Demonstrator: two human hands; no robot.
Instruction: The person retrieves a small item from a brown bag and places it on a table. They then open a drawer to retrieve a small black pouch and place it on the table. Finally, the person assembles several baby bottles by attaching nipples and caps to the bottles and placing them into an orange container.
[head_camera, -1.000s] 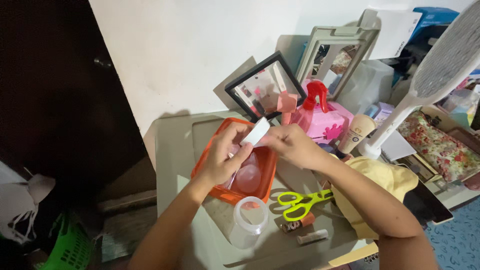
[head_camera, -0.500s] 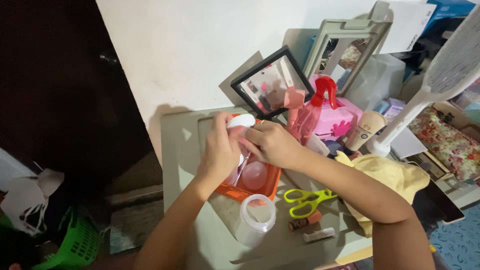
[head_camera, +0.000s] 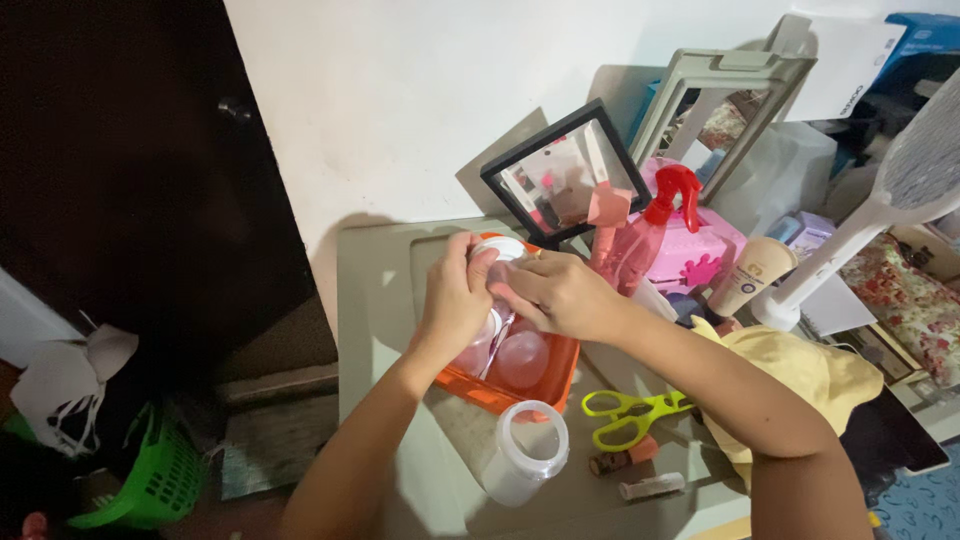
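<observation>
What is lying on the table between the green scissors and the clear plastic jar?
In the head view, nothing lies between the green scissors and the clear plastic jar: only bare grey table shows there. The orange tray sits just behind that gap.

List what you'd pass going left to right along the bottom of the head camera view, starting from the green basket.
Green basket → clear plastic jar → green scissors → yellow cloth.
</observation>
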